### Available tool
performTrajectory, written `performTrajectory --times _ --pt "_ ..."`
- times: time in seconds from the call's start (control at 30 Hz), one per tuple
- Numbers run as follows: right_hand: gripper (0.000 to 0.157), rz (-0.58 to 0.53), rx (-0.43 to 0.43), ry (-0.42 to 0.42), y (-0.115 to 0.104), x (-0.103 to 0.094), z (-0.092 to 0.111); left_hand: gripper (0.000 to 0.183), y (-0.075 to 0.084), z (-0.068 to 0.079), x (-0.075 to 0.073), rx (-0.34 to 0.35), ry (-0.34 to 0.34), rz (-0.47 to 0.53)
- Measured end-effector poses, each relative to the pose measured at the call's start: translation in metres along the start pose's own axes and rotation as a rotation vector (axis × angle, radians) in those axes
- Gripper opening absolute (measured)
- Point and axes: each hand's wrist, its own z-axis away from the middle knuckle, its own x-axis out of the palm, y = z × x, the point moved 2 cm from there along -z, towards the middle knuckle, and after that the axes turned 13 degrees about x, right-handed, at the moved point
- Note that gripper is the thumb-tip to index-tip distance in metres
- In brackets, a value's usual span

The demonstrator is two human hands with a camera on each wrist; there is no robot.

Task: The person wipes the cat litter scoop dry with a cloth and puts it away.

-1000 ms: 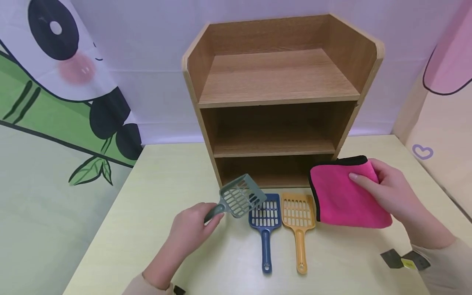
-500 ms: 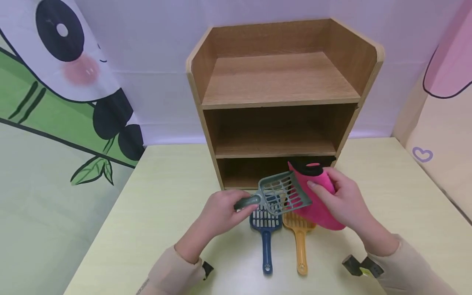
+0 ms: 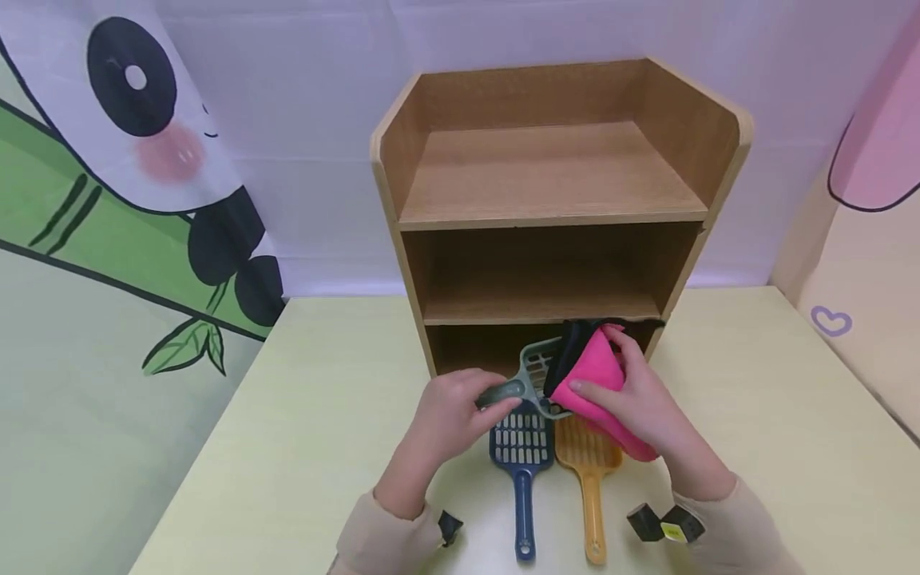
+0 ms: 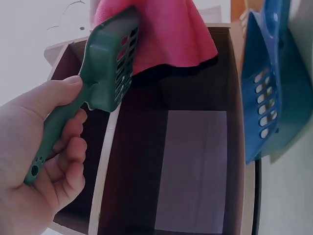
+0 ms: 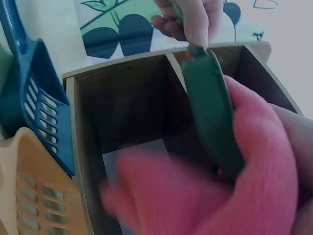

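My left hand [image 3: 456,411] grips the handle of a green slotted litter scoop [image 4: 103,63], held above the table before the shelf. My right hand [image 3: 640,399] holds a pink cloth with black edging [image 3: 592,375] draped over the far end of that scoop. In the head view the cloth hides much of the scoop's head; the right wrist view shows pink fabric against the scoop's side, partly blurred. Below the hands lie a blue litter scoop [image 3: 523,455] and, to its right, an orange litter scoop [image 3: 589,463], handles toward me.
A wooden shelf unit [image 3: 553,216] with an upper tray and two compartments stands at the back of the pale table [image 3: 302,423]. Behind it hangs a lilac backdrop [image 3: 302,96] with cartoon drawings. Black devices [image 3: 664,523] sit at the wrists.
The right hand has brought the cloth leftward onto the green scoop and now covers part of its head. The left hand has moved right with the scoop. The view has shifted slightly.
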Motion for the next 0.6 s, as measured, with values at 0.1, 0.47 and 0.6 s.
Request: performTrajectory --times 0.1,0.47,0.6 --pt "0.089 0.001 0.04 -0.015 0.002 -0.003 -0.001 0.028 0.002 0.0 -0.001 0.03 0.02 -0.02" --pt "0.063 -0.094 0.051 0.016 0.005 -0.006 -0.002 0.023 0.003 0.005 -0.009 0.018 0.026 0.064" --pt "0.054 -0.098 0.0 0.048 0.005 -0.004 0.0 0.023 0.001 0.007 -0.013 -0.006 0.023 0.174"
